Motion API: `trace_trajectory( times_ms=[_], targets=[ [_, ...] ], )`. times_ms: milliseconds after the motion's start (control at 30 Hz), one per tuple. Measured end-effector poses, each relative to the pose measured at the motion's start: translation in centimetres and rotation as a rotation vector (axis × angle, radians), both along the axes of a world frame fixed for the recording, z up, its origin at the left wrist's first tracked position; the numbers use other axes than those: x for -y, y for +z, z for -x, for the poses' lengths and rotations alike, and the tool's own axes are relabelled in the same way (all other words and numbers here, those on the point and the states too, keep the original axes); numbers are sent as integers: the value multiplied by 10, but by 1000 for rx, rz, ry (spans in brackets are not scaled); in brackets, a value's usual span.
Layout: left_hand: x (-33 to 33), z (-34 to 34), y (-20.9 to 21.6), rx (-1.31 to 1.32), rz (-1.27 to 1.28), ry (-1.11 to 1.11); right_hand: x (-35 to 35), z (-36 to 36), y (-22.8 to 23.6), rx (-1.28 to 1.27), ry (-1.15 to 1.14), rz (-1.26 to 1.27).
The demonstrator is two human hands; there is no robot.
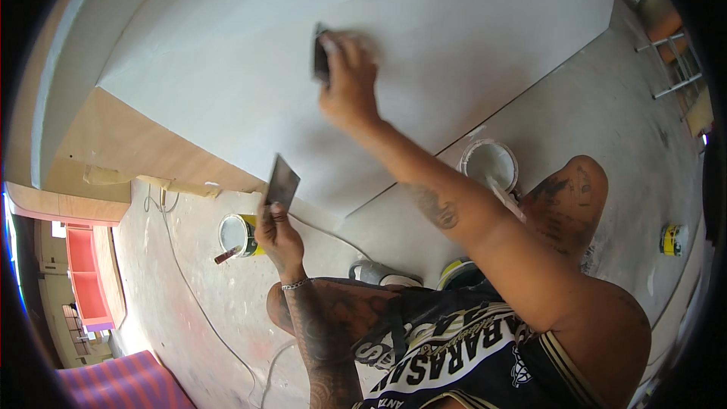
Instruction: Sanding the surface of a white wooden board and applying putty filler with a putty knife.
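Note:
My right hand (pixel 350 79) reaches up to a large white panel (pixel 469 38), its fingers closed around a dark flat scraper (pixel 320 53). The scraper is at the panel's surface; whether its edge touches cannot be made out. Lower and to the left, my left hand (pixel 279 231) grips a flat metal putty knife (pixel 283 183), its blade pointing up in front of the panel's lower edge. The thumb lies across the near end of the blade. Grips of both tools are mostly hidden by my fingers.
A white bucket (pixel 488 163) stands by my right knee. Left of my left hand is an open paint can (pixel 236 235) with a brush (pixel 229 255). A cable (pixel 198 299) trails over the floor. Another can (pixel 672 240) stands far right, below a metal ladder-like frame (pixel 678 68).

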State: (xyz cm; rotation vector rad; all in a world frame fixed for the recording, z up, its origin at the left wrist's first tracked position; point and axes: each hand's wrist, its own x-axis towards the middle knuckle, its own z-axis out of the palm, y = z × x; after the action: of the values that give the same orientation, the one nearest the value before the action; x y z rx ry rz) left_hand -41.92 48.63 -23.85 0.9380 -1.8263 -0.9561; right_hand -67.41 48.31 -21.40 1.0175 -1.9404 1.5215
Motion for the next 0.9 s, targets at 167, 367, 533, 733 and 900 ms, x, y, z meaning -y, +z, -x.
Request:
trace_trajectory(
  times_ms=[167,367,533,733,900],
  targets=[
    [9,-3,5,-339,-8,131,1,-63,-17,-200,311,-159],
    [29,-35,3,-776,-336,90,-31,-22,-66,42,219,-58],
    [24,-36,16,-1136,-608,84,-20,37,-37,229,-45,147],
    [42,-55,-3,-1272,-817,-71,27,-98,-29,27,153,-124],
    [40,-43,4,-1156,-875,72,6,-127,-44,-83,454,-251]
  ],
)
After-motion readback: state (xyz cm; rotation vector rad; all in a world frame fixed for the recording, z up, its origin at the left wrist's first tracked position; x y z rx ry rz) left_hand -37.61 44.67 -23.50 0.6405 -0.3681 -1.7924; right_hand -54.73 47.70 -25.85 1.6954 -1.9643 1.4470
